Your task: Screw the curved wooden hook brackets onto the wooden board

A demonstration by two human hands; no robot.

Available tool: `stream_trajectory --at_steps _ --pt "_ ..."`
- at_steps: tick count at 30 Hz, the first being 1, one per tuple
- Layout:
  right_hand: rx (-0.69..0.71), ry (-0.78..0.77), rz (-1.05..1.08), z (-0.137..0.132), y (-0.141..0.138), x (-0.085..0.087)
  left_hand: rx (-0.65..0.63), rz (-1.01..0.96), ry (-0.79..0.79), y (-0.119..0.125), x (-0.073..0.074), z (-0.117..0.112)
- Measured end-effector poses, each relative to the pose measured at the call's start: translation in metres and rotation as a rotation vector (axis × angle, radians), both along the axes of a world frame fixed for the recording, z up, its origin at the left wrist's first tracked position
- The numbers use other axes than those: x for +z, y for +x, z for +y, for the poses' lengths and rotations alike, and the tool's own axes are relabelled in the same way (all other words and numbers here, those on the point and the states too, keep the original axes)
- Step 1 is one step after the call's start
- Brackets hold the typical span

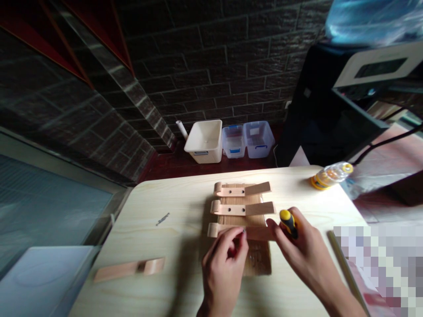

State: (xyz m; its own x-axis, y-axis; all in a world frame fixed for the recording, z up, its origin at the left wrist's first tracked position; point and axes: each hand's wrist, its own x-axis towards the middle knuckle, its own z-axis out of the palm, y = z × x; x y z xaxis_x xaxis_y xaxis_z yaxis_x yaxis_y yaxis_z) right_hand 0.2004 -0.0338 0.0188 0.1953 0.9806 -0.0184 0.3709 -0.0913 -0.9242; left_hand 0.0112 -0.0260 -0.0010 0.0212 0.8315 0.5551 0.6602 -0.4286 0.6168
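Observation:
My left hand (223, 264) is closed in a pinch over the third wooden hook (257, 233), with the dark tip of a small screw (244, 230) showing at the fingertips. In my right hand (302, 240) is a screwdriver (288, 222) with a yellow and black handle; its shaft is hidden. The thumb of that hand is close to the hook's right end. Beneath lies a brown wooden board (261, 259). Two more wooden hooks, the upper (236, 191) and the middle (236, 209), lie across it, each with two dark screw heads or holes.
On the pale table (148, 198) lie a loose wooden hook (132, 268) at the left and small metal pieces (162, 219), apparently screws. A clear bottle with yellow parts (330, 176) stands near the right corner. Beyond the table are a cream bin (206, 145) and clear tubs (257, 141).

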Motion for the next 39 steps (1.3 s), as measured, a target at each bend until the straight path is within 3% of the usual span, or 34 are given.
stream_trajectory --at_steps 16,25,39 --pt "-0.029 0.056 -0.106 0.002 0.001 0.007 0.003 -0.008 -0.002 0.0 -0.001 0.0" --pt "-0.12 0.106 -0.164 0.004 0.002 0.018 0.003 -0.003 -0.005 0.0 0.0 0.0" --pt "-0.083 0.114 -0.202 0.003 0.002 0.024 0.001 0.002 -0.019 0.0 0.0 -0.001"
